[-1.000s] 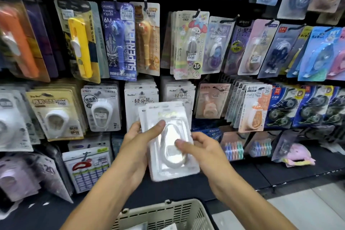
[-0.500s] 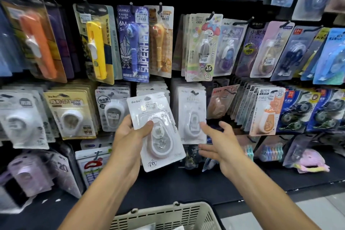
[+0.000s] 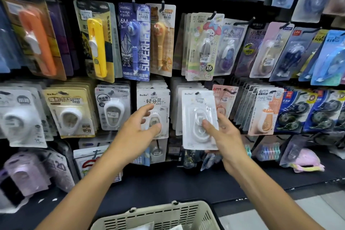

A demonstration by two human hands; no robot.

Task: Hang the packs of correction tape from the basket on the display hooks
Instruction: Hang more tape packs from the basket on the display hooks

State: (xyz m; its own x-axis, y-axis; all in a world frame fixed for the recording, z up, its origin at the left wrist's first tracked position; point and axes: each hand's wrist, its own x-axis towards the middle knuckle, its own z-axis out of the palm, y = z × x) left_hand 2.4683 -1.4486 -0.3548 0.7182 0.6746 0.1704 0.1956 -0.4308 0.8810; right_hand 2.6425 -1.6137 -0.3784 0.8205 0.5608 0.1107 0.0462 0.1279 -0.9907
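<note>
The right hand point(image 3: 223, 136) pinches a white pack point(image 3: 199, 117) at its hook, seemingly threaded already; the left hand point(image 3: 139, 129) hovers, fingers spread; next, push it back.

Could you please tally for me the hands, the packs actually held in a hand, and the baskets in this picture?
Hands: 2, the left hand and the right hand
Packs held in a hand: 1, the white pack of correction tape, gripped by the right hand
Baskets: 1, the beige basket at the bottom edge
Total: 4
</note>
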